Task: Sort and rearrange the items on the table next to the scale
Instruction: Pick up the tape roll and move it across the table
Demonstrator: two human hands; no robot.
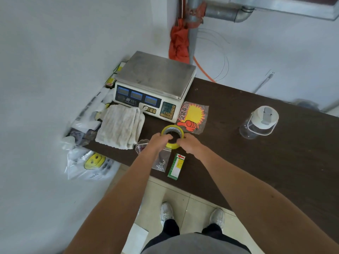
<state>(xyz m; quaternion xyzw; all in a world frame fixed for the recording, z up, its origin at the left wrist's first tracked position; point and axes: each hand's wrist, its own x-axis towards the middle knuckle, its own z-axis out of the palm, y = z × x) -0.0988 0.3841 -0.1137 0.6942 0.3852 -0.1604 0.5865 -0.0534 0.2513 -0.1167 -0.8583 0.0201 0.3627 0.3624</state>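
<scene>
A yellow tape roll point(171, 129) stands on the dark brown table point(256, 143) just in front of the scale point(154, 83). My left hand point(159, 141) grips its left side with fingers over the rim. My right hand point(189, 143) holds its right side. Below my hands lie a small clear bag of screws point(162, 163) and a green and white box point(176, 166). A folded white towel point(120, 126) lies left of the tape. A red and yellow promotional sticker pack point(193, 117) lies to the right of the scale's keypad.
A clear jar with a white lid point(258, 122) stands at the right. Plastic bags with a smiley face point(91, 162) hang off the table's left end by the wall. Small boxes point(114, 76) sit behind the scale. A metal pipe point(192, 33) rises behind the table.
</scene>
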